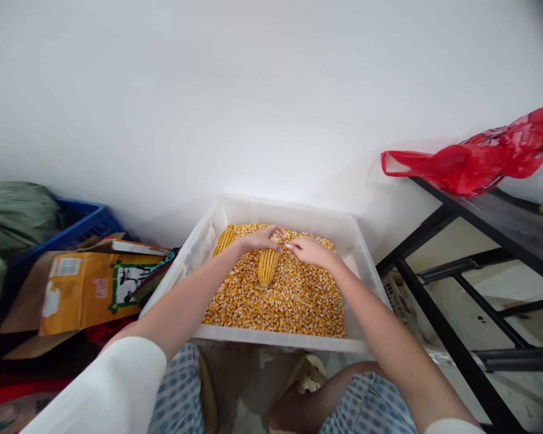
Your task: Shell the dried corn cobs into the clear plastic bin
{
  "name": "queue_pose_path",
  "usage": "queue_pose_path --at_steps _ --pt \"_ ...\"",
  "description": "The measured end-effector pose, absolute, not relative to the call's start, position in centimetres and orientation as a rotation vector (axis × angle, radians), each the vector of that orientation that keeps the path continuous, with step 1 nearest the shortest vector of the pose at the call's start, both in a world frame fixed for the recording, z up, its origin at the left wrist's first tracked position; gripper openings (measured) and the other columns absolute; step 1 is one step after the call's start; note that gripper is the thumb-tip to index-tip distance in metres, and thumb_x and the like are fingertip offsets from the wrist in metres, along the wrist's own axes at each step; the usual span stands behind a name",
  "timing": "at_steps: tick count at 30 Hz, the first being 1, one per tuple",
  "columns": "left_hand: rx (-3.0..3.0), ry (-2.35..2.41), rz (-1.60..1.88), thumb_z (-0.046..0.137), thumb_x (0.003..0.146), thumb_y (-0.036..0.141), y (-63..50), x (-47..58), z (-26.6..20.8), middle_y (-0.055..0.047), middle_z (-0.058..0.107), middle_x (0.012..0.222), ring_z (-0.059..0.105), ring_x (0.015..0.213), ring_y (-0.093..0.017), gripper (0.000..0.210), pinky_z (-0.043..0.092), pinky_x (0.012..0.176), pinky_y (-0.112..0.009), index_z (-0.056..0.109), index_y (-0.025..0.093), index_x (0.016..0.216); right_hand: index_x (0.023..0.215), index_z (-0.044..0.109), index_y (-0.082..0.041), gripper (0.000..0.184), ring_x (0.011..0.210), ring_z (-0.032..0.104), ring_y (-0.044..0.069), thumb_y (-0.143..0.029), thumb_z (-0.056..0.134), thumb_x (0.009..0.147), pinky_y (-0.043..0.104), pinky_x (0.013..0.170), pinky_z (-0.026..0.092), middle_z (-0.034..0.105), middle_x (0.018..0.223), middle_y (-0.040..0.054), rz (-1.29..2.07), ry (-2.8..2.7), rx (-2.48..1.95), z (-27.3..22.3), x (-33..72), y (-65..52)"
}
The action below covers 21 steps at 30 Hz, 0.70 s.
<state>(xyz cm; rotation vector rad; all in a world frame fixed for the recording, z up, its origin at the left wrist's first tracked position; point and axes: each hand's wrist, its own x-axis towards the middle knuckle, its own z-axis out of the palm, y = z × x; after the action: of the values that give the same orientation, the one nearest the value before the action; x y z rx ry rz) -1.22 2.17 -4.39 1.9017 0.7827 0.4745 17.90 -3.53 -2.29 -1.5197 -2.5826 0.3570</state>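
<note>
An ear of corn [267,269] lies on a thick layer of loose yellow kernels [294,301] inside a white plastic bin [280,337]. My left hand [263,239] curls around the far end of this ear, its fingers bent over the top. Close by on the right, my right hand [308,249] is closed, with its fingertips pinched together at the ear's far end. Whatever sits in that pinch is too small to make out. A second ear of corn [225,240] rests on the kernels at the bin's far left corner.
A white wall [271,108] rises behind the bin. To the left are an orange printed cardboard box [88,295], a blue crate [84,223] and a green bag [15,223]. On the right stands a black metal-framed rack [443,325] with a red plastic bag [475,160] on top.
</note>
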Motion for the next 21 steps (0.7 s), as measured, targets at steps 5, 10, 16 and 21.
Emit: queue_pose_path --at_steps 5,10,16,21 --pt "1.850 0.725 0.475 0.065 0.056 0.031 2.2 -1.4 -4.5 0.000 0.050 0.096 0.048 0.092 -0.017 0.055 0.037 0.079 -0.025 0.043 0.020 0.106 0.074 0.063 -0.015 0.028 0.062 0.050 0.014 -0.022 0.039 0.087 0.022 0.056 0.027 0.064 0.074 0.0053 0.335 -2.599 -1.590 -2.0 17.9 -3.6" --pt "1.868 0.697 0.501 0.065 0.056 0.031 2.1 -1.3 -4.3 -0.001 0.050 0.099 0.046 0.097 -0.017 0.049 0.035 0.084 -0.026 0.046 0.019 0.100 0.076 0.063 -0.016 0.029 0.064 0.051 0.014 -0.024 0.038 0.088 0.023 0.057 0.027 0.064 0.076 0.0055 0.316 -2.587 -1.557 -2.2 17.9 -3.6" --pt "1.912 0.757 0.483 0.064 0.057 0.035 2.4 -1.1 -4.8 0.000 0.048 0.098 0.044 0.097 -0.017 0.047 0.034 0.085 -0.026 0.047 0.019 0.098 0.080 0.062 -0.016 0.030 0.066 0.053 0.015 -0.027 0.035 0.089 0.023 0.057 0.028 0.064 0.080 0.0061 0.276 -2.516 -1.563 -2.9 17.5 -3.8" --pt "1.890 0.901 0.462 0.063 0.057 0.037 2.6 -1.5 -5.4 0.001 0.051 0.090 0.045 0.095 -0.019 0.045 0.035 0.080 -0.027 0.050 0.019 0.097 0.085 0.061 -0.015 0.033 0.071 0.055 0.016 -0.028 0.031 0.092 0.024 0.059 0.030 0.064 0.082 0.0080 0.229 -2.429 -1.689 -4.2 16.3 -4.1"
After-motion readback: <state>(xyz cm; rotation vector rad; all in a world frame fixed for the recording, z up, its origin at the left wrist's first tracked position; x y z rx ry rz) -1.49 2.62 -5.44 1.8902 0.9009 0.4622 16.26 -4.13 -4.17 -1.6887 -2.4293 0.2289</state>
